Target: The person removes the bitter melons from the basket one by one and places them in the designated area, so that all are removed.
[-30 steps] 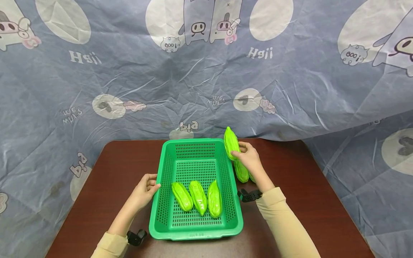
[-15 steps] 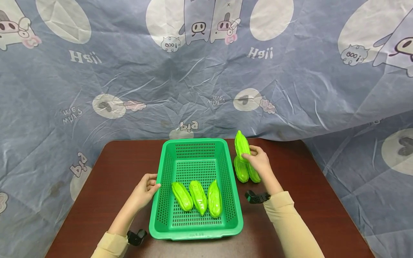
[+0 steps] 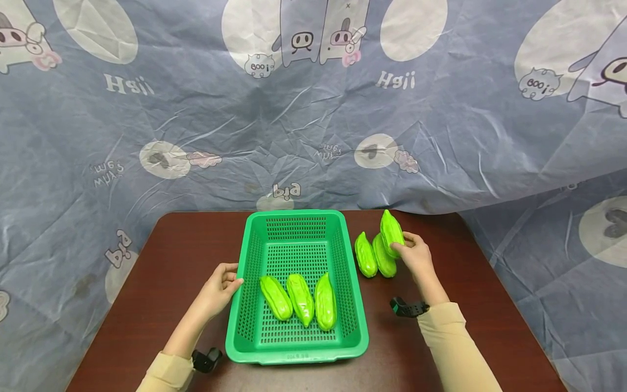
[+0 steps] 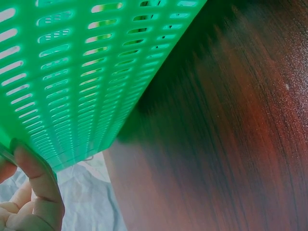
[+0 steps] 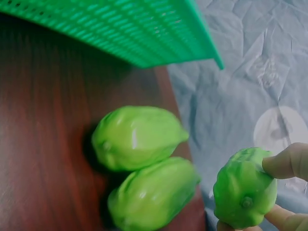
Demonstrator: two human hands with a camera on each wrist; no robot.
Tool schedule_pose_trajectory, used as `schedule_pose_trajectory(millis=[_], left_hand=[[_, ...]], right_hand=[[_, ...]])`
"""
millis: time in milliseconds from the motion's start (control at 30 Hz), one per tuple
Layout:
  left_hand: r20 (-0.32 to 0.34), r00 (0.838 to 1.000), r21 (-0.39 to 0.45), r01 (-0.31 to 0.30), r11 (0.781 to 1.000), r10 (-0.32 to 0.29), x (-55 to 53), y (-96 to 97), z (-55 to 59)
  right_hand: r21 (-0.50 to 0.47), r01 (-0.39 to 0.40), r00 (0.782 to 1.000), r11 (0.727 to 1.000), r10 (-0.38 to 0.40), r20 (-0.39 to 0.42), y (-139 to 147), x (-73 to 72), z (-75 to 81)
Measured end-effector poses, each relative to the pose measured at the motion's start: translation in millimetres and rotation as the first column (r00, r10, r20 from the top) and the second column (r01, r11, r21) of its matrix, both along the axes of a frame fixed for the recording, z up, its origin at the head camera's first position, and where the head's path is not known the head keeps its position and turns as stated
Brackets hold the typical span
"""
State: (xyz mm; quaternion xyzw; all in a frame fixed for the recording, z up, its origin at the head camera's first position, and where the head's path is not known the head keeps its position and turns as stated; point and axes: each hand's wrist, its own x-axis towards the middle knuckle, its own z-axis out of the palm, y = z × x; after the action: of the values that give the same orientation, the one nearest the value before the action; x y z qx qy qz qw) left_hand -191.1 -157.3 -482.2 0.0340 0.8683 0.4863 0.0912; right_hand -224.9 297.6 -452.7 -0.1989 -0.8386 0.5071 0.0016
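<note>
My right hand (image 3: 416, 255) pinches a bright green, ridged bitter melon (image 3: 391, 230) between thumb and fingers, its pointed tip upward. Below the held melon, a second bitter melon (image 3: 384, 260) lies on the table, partly covered in the head view. Another bitter melon (image 3: 364, 256) lies beside that one, nearer the basket. In the right wrist view the held melon (image 5: 244, 192) hangs apart from both. My left hand (image 3: 219, 288) holds the left rim of a green plastic basket (image 3: 296, 356). Inside are three bitter melons, left (image 3: 276, 298), middle (image 3: 300, 299) and right (image 3: 325, 302).
The dark brown table (image 3: 191, 239) carries the basket near its middle. A grey-blue cloth (image 3: 235, 120) with cartoon prints hangs behind the table and round its sides. A black strap (image 3: 409, 308) sits at the right wrist, another black strap (image 3: 207, 360) at the left.
My right hand has carried the bitter melon from beside the basket's right rim to the right and slightly down, uncovering the melons on the table. My left hand stays on the basket.
</note>
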Motion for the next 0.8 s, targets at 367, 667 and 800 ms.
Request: schedule_pose_trajectory(millis=[367, 667, 800], left_hand=[[0.0, 1.0, 0.003, 0.003, 1.0, -0.003, -0.7, 0.0, -0.2], [-0.001, 1.0, 0.004, -0.001, 1.0, 0.001, -0.7, 0.3, 0.6], [-0.002, 1.0, 0.003, 0.0, 1.0, 0.0, -0.5, -0.1, 0.2]], right_hand=[[0.02, 0.052, 0.998, 0.998, -0.053, 0.04, 17, 10.0, -19.8], [0.034, 0.098, 0.994, 0.995, -0.1, 0.049, 26, 12.5, -34.1], [0.055, 0.091, 0.994, 0.994, -0.094, 0.062, 28, 13.2, -41.7]])
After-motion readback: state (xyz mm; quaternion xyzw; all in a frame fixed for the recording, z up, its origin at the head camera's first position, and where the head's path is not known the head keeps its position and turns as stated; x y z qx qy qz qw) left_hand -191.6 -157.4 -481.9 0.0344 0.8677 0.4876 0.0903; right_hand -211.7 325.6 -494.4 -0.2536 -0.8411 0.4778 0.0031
